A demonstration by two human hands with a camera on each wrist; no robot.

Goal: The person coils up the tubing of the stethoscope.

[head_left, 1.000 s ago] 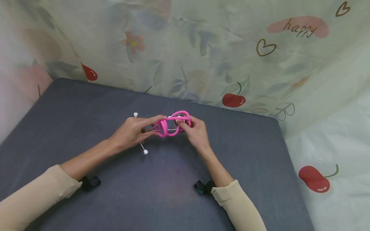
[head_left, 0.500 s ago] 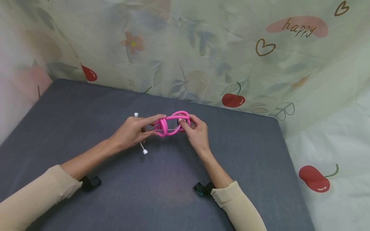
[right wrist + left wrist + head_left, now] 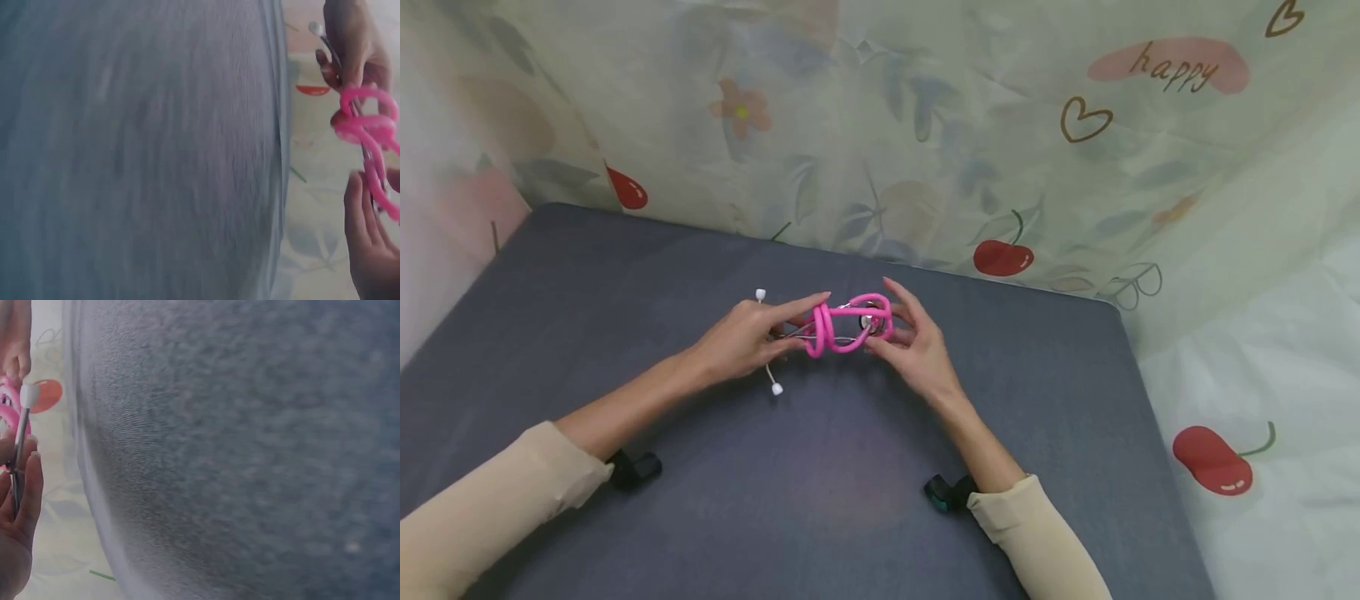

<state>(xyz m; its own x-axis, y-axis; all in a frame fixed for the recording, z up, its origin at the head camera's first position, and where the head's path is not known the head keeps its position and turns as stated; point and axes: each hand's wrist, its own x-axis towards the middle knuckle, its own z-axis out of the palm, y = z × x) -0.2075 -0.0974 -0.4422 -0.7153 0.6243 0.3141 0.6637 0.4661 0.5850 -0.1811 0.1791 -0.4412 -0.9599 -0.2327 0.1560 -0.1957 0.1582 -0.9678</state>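
Observation:
A stethoscope with its pink tubing bundled into loops is held up over the table by my left hand, thumb and fingers pinching it near the metal ear tubes. White ear tips stick out on both sides of that hand. In the left wrist view, a metal ear tube lies between the fingers. At the other end, the round chest piece sits within the loops. Around this end is my right hand, its index finger raised and straight, the thumb at the tubing's lower edge. Its other fingers are partly hidden behind.
Below the hands lies a dark grey cloth-covered table. A light printed curtain hangs along its back edge and sides. Black camera straps are on both wrists.
My right hand has loosened from the chest piece. Its index finger has lifted away, and the thumb has come down to the lower edge. The left hand has barely moved.

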